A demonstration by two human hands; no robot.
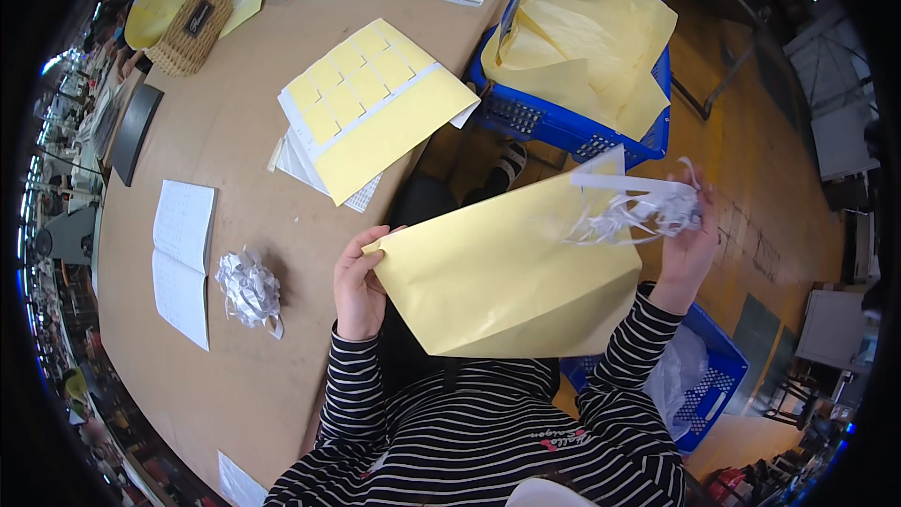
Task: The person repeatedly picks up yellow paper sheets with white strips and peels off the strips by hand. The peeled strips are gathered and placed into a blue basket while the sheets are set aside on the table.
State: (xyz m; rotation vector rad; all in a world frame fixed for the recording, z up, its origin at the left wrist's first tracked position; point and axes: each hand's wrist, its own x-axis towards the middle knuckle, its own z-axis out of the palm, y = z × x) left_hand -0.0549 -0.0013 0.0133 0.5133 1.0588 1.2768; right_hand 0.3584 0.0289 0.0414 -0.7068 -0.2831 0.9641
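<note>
The left hand (358, 284) is gripping the left corner of a big yellow sheet (507, 272), fingers curled shut over its edge w/ thumb on the near side. The right hand (688, 242) is closed around a tangle of white paper strips (648, 209), which is trailing off the sheet's top right corner. The sheet is hanging in the air between both hands, above the lap, just off the edge of the counter (235, 141), tilted w/ its right side higher. On the counter, a stack of yellow label sheets (375, 108) is lying near the edge, partly overhanging it, w/ white sheets poking out beneath. Left of the left hand, a crumpled ball of white strips (250, 287) is sitting beside an open notebook (184, 261). A blue crate (572, 122) is standing on the floor beyond the counter edge, holding loose yellow sheets. A 2nd blue crate (718, 385) is sitting by the right elbow. A wicker basket (192, 26) is resting at the far left of the counter.
</note>
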